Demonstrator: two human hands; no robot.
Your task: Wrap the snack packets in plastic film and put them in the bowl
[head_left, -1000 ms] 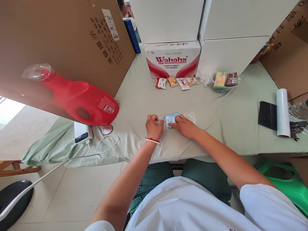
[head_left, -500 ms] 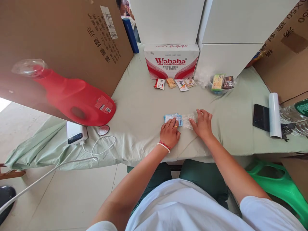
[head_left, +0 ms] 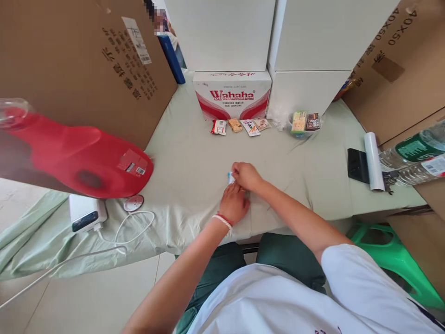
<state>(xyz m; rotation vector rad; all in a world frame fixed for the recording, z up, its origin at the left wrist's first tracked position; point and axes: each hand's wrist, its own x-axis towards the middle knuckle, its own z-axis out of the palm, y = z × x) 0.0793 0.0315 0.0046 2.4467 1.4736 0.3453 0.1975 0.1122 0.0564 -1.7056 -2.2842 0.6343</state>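
A small blue-and-white packet (head_left: 230, 177) lies on the cloth-covered table (head_left: 194, 167) in front of me, mostly hidden under my two hands. My left hand (head_left: 235, 202), with a red string and a white bead bracelet at the wrist, presses its fingertips down at the packet's near side. Just beyond it, my right hand (head_left: 247, 176) is closed, its fingers bunched over the packet and touching the left fingertips. The clear crinkled plastic beside the packet a moment ago is hidden now.
Several snack packs (head_left: 235, 125) lie before a Wahaba-type water carton (head_left: 232, 95). A bowl of snacks (head_left: 306, 123) stands to the right. Left are a red jug (head_left: 93, 157) and a white power bank (head_left: 86, 213); right, a phone (head_left: 358, 165), a white roll (head_left: 374, 162) and bottles (head_left: 417, 150).
My right hand has moved left from the clear plastic to the packet, meeting my left hand and closing. The plastic no longer shows. The whole view has shifted, with objects appearing further left.
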